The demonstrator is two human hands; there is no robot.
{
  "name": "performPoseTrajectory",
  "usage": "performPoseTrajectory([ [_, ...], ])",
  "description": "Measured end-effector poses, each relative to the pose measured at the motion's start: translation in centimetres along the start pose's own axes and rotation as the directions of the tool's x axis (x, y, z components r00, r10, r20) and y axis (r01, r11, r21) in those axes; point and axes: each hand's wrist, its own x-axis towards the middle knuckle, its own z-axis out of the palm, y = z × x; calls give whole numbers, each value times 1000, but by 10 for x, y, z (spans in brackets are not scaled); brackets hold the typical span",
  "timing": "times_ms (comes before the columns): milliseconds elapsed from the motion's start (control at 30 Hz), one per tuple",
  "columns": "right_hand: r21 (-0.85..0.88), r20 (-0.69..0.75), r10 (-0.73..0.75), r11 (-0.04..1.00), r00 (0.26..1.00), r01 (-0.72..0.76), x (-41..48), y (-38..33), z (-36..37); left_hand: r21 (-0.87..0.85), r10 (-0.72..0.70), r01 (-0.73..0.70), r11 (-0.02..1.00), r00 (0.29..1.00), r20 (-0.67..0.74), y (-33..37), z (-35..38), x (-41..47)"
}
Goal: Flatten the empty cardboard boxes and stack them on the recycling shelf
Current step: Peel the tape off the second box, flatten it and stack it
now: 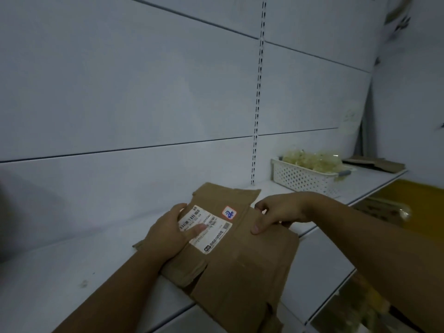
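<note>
A flattened brown cardboard box (242, 258) with a white shipping label and a small red-edged sticker lies on the white shelf (79, 267), its near end jutting past the shelf's front edge. My left hand (173, 231) grips its left side, thumb pressed on the label. My right hand (276, 212) holds its right edge, fingers curled over the top. More flattened cardboard (374, 163) lies at the far right end of the shelf.
A white perforated basket (305, 176) filled with pale yellowish stuff stands on the shelf to the right. A slotted upright (258, 97) runs up the white back panel. Lower shelves with yellow and brown goods (394, 212) show at right below.
</note>
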Motion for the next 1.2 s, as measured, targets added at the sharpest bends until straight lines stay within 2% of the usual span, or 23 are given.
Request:
performPoseTrajectory([
  [67, 84, -2, -27, 996, 1000, 27, -2, 4, 1, -20, 22, -24, 1000, 998, -55, 1, -3, -1],
  [100, 82, -88, -67, 994, 994, 74, -3, 6, 3, -27, 17, -19, 999, 996, -83, 2, -4, -1],
  [133, -2, -235, -110, 994, 966, 112, -5, 10, 6, -29, -6, 4, 1000, 995, -97, 3, -3, -1],
  [167, -155, -418, -162, 982, 894, 106, -7, 18, 9, -17, -54, 53, 998, 995, -81, 6, -1, 0],
  [200, -322, -580, -227, 946, 782, 36, -7, 29, 14, 11, -133, 134, 991, 991, -27, 12, 0, 1],
  [233, -417, -675, -272, 908, 685, -50, -7, 44, 20, 33, -223, 221, 975, 973, 56, 19, -1, 5],
  [267, -401, -723, -243, 910, 647, -106, -7, 60, 28, 8, -298, 301, 954, 944, 143, 28, -4, 9],
  [300, -278, -740, -135, 954, 659, -116, -9, 76, 36, -45, -352, 371, 928, 908, 229, 38, -8, 14],
  [333, -65, -722, 13, 994, 692, -86, -13, 91, 43, -85, -382, 426, 901, 870, 312, 49, -12, 19],
  [367, 192, -684, 146, 981, 715, -16, -17, 105, 47, -121, -393, 468, 876, 835, 385, 61, -15, 24],
  [400, 458, -635, 254, 884, 729, 92, -20, 118, 48, -156, -392, 506, 848, 798, 458, 74, -16, 28],
  [433, 658, -574, 322, 729, 753, 189, -29, 130, 46, -198, -367, 536, 821, 761, 535, 89, -12, 31],
  [467, 763, -522, 348, 598, 779, 244, -39, 143, 41, -244, -325, 560, 792, 725, 607, 107, -4, 32],
  [500, 802, -516, 362, 521, 776, 290, -50, 160, 32, -283, -272, 578, 766, 689, 671, 126, 8, 33],
  [533, 804, -541, 388, 499, 746, 324, -62, 181, 20, -304, -217, 588, 749, 652, 726, 144, 24, 34],
  [633, 760, -620, 442, 542, 648, 358, -116, 240, -22, -353, -93, 605, 714, 581, 809, 203, 88, 31],
  [700, 705, -686, 460, 612, 564, 358, -157, 281, -48, -417, -40, 614, 671, 591, 806, 243, 137, 26],
  [833, 694, -716, 519, 598, 466, 400, -223, 351, -79, -548, 41, 622, 559, 640, 767, 310, 233, 17],
  [900, 727, -686, 563, 561, 461, 396, -248, 379, -91, -572, 70, 640, 513, 633, 771, 333, 273, 17],
  [1067, 828, -551, 627, 491, 550, 270, -266, 436, -116, -581, 139, 669, 464, 593, 793, 376, 351, 41],
  [1133, 811, -582, 624, 493, 522, 315, -261, 454, -132, -598, 180, 654, 464, 591, 786, 390, 377, 62],
  [1200, 775, -630, 627, 545, 459, 320, -253, 469, -151, -642, 215, 619, 453, 623, 752, 400, 405, 87],
])
